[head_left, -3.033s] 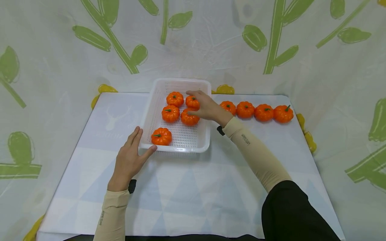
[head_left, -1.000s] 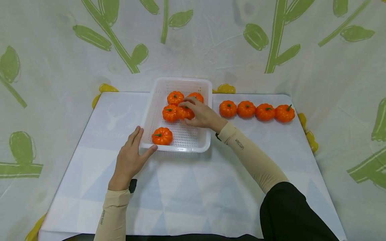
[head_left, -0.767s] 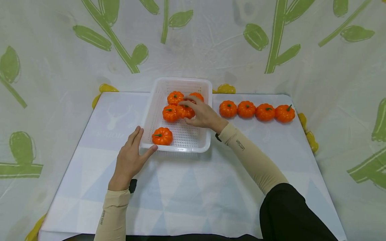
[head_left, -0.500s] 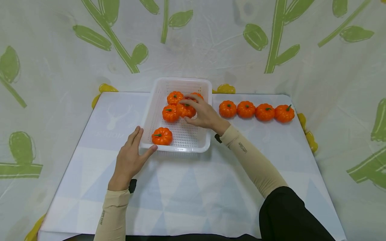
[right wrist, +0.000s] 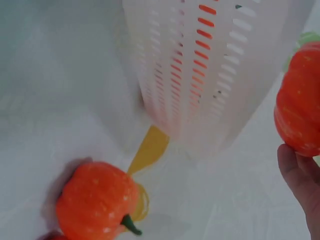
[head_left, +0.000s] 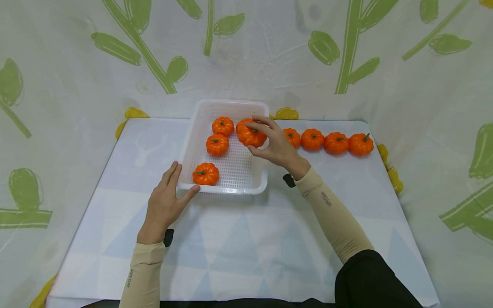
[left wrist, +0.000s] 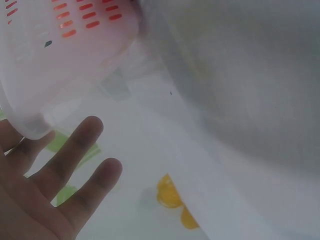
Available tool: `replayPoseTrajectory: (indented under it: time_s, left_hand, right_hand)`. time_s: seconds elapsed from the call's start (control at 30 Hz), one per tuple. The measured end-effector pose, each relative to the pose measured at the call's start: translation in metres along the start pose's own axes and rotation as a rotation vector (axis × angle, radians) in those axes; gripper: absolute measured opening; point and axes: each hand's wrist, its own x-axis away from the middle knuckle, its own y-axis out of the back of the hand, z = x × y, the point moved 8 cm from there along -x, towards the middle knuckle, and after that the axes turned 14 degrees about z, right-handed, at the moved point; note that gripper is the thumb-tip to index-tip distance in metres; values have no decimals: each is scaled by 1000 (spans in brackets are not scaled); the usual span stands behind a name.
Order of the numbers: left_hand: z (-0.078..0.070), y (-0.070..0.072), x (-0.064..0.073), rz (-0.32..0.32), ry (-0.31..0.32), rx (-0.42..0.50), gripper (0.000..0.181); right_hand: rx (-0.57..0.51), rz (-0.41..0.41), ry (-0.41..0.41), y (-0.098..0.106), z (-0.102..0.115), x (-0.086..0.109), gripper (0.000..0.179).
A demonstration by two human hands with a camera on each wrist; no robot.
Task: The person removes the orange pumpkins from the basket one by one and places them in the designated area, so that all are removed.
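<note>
- Head view: pale backdrop cloth (head_left: 262,51) printed with green stems and leaves hangs behind a white-and-blue table (head_left: 239,248); a white perforated plastic basket (head_left: 231,191) sits by the table's far edge, left of its middle.
- Fingers and thumb of the right hand (head_left: 280,145) grip the held mini pumpkin (head_left: 245,137), which is over the basket's far right part, near the right rim — whether another lies under it, I cannot tell.
- Good handling here would mean keeping thumb and fingers on opposite ribs and lifting well over the right rim, so nothing knocks the wall. The smooth skin could slip from a loose pinch.
- Left hand (head_left: 165,203) has its fingers extended by the basket's near left corner, thumb on the near rim, gripping nothing; steady light pressure there should stop the basket sliding.
- Three loose pumpkins (head_left: 217,144) lie in the basket along its left side; a row of four pumpkins (head_left: 336,143) runs along the table's far edge toward the far right corner.
- Left wrist view: spread fingers beside the basket's corner, orange showing through the slots.
- Right wrist view: the held one looks glossy, red-orange and deeply ribbed — partly cut off by the frame. Below the slotted wall, another pumpkin shows a curved green stem (right wrist: 131,224).
</note>
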Motion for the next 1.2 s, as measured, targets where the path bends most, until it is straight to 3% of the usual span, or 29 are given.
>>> replayPoseTrajectory:
  time_s: [0.3,0.63,0.93,1.2]
  left_hand:
    - [1,-1,0,15,15,-7,97]
    - [0,0,-1,5,-1,-4,95]
    - [1,-2,-2,9,-2,5,95]
    - [1,-1,-2,5,-3,-2,95]
  right_hand:
    - [37,-96,-101,31,-11,31,56]
    - [48,-158,-186,45,-29,64,55]
    - [69,-287,-190,57,-41,91,55]
    - [90,-258,-228,54,-54,109,57]
